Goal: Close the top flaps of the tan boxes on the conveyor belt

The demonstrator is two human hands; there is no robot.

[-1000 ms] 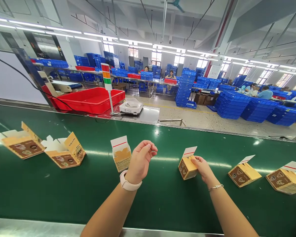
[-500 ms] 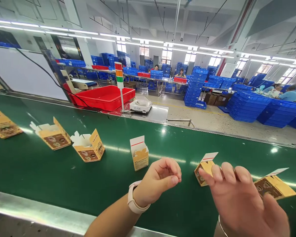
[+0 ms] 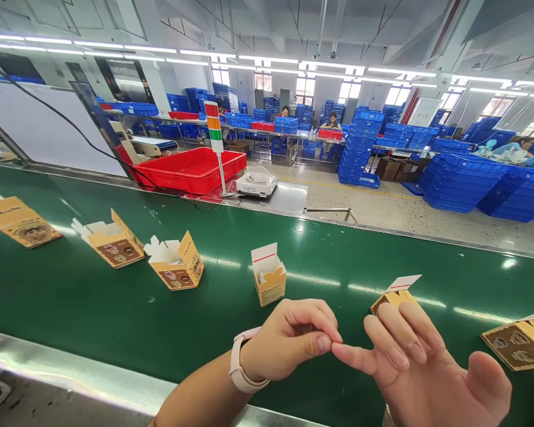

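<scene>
My left hand [image 3: 289, 339], with a pale watch band on the wrist, pinches the tip of my right little finger between thumb and fingertips. My right hand [image 3: 431, 362] is turned palm toward me, its fingers loosely bent and the thumb apart, holding nothing. Beyond my left hand, a small yellow-brown carton [image 3: 270, 286] stands with its white, red-striped flap raised. Another carton [image 3: 400, 295] is partly hidden behind my right fingers. A third carton [image 3: 518, 344] is at the right edge, its flap up too.
The green conveyor belt [image 3: 222, 338] carries more open cartons [image 3: 177, 265] at left. Past its far edge are a red bin [image 3: 191, 172], a signal light [image 3: 214, 127] and a white scale [image 3: 257, 182]. Stacked blue crates [image 3: 358, 145] and seated people [image 3: 331, 123] are farther back.
My hands have come together, the left now pinching the right little finger. The right fingers have bent more. The cartons have shifted to the right in view.
</scene>
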